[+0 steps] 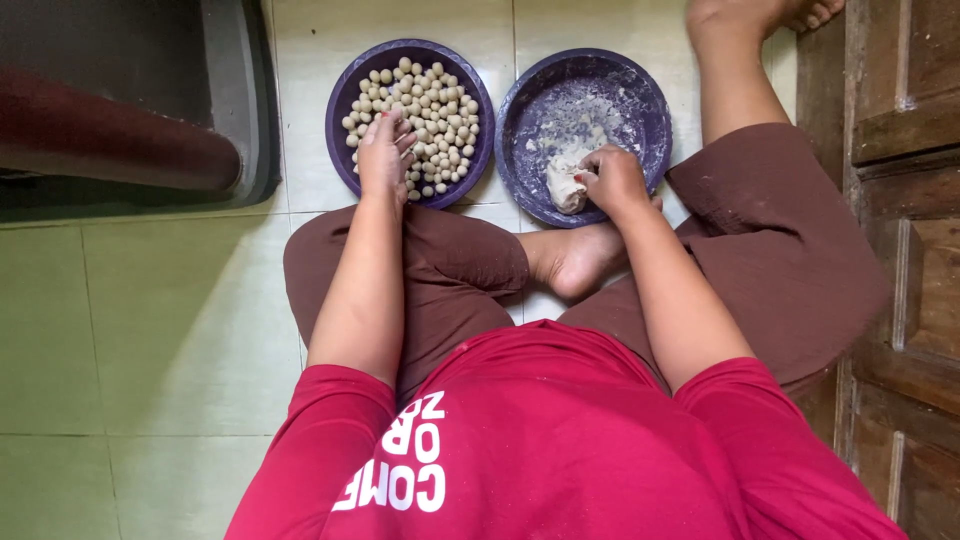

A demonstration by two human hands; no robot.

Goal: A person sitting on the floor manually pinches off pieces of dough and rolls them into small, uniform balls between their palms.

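Pale green floor tiles [150,330] run under everything, with a dark grey mat edge [240,100] at far left; beside it sits a purple bowl [345,95] heaped with small round dough balls [440,100]; the left hand [385,155] rests over its near side, fingers loosely curled with the tips among the balls, though I cannot tell whether it grips one; its forearm runs straight back toward the body; just right, touching or nearly so, stands a second, floured purple bowl [640,100]; a pale dough lump [563,183] lies at its near rim, long axis running roughly near to far; the right hand [612,178] is closed on the lump's right side, wrist bent inward; wooden panelling [900,200] lines the right edge.
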